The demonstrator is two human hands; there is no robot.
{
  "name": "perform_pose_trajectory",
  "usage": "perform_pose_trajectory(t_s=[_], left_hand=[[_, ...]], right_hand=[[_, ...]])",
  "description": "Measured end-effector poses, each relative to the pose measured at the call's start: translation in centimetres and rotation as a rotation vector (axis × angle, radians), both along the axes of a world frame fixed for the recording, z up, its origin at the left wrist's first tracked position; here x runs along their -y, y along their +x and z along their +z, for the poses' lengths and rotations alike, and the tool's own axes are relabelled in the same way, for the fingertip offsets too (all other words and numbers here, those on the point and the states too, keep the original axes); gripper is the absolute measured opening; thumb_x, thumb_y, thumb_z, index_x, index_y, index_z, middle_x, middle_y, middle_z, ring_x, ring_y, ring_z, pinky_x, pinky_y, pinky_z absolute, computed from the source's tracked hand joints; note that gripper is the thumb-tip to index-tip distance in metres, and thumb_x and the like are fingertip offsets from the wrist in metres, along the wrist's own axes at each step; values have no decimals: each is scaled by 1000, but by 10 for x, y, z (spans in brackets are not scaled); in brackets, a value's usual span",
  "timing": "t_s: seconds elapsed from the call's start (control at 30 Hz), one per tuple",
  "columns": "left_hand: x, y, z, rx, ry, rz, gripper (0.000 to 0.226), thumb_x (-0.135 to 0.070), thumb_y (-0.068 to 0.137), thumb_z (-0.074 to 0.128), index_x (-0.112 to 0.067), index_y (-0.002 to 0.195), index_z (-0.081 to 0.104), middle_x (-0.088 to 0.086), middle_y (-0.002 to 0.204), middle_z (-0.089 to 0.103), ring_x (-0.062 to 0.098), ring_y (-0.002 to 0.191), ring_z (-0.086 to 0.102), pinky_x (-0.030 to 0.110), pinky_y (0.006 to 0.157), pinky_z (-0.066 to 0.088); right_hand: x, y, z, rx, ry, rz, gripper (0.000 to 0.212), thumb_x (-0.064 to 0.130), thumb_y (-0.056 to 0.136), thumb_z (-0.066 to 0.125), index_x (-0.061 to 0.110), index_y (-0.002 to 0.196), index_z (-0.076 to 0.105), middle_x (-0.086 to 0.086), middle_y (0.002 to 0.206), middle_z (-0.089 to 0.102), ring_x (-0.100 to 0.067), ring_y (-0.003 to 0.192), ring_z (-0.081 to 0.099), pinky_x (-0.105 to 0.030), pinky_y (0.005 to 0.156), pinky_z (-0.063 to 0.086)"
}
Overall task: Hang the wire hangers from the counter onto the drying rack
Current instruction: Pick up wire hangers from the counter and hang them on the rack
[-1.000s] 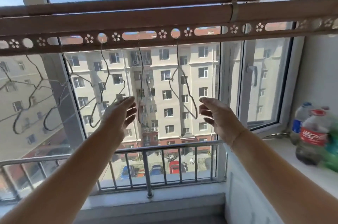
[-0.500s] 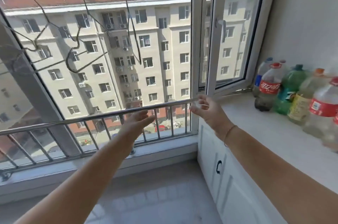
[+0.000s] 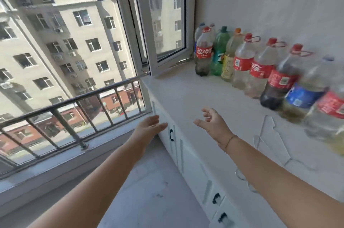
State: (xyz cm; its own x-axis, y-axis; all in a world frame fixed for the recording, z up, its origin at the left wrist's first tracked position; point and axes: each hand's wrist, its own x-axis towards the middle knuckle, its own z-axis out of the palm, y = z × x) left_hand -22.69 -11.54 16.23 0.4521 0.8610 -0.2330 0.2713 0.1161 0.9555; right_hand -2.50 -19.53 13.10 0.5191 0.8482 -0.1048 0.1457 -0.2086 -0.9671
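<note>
I've swung down from the rack, both hands, left (image 3: 151, 124) and right (image 3: 214, 125), open and empty, toward the hangers (image 3: 270, 140) left on the counter (image 3: 186, 93).

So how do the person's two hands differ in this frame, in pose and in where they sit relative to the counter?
The left hand is flat with fingers together, while the right hand has its fingers spread and curled. The left hand sits off the front edge of the counter, by the cabinet front; the right hand is over the countertop, nearer the wire hangers. Only the right wrist carries a thin bracelet. Both are empty.
</note>
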Motion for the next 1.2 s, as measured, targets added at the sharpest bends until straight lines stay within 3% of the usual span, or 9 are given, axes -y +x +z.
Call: perform_pose_trajectory(t_s=[0.27,0.5,0.6,0.7,0.8,0.97,1.1,1.2], left_hand=[[36,98,-43,-52,-119,-239,56,-22,83,69,-14,134,47,4,135,52,18,119,51,27,91,35],[63,177,-82,-140,-193,-499,54,-25,85,67,-14,134,48,2,131,53,15,111,52,28,88,36],[76,201,-102,-172,-249,-605,53,-26,84,67,-14,133,50,2,130,55,15,115,52,29,92,37],[88,217,-119,-198,-326,-682,54,-26,85,67,-13,134,49,2,132,55,16,120,50,32,99,37],[93,222,-134,-215,-415,-712,52,-26,86,65,-12,133,49,3,131,55,17,120,51,33,99,40],[83,213,-157,-287,-508,-726,51,-27,84,67,-12,131,51,6,125,58,20,117,53,36,101,41],[67,209,-168,-294,-524,-726,47,-27,85,66,-12,128,53,5,121,62,19,114,56,37,101,42],[57,212,-170,-278,-521,-730,41,-26,86,65,-15,125,55,3,120,63,17,113,57,36,99,44]], right_hand=[[84,77,-56,-51,-115,-321,51,18,80,69,10,126,48,-12,126,49,-20,114,49,-32,97,39],[176,130,-89,-148,-151,-690,27,5,81,66,5,107,59,-15,112,61,-24,99,58,-30,86,42],[214,135,-103,-139,-198,-794,25,6,80,68,9,103,60,-11,108,62,-21,99,57,-31,91,43],[237,131,-114,-95,-254,-798,22,3,78,69,10,98,62,-5,95,62,-19,92,57,-24,84,45],[239,117,-127,0,-368,-668,22,4,76,71,14,95,65,-4,90,64,-17,85,58,-11,73,44],[212,99,-161,277,-582,-474,28,27,72,75,17,98,70,-1,98,68,-18,95,58,-34,89,44],[190,96,-171,436,-700,-498,17,33,77,67,25,93,68,5,98,64,-18,101,52,-30,82,32],[183,97,-176,479,-685,-582,7,29,76,69,23,78,66,6,84,66,-21,91,57,-29,75,26]])
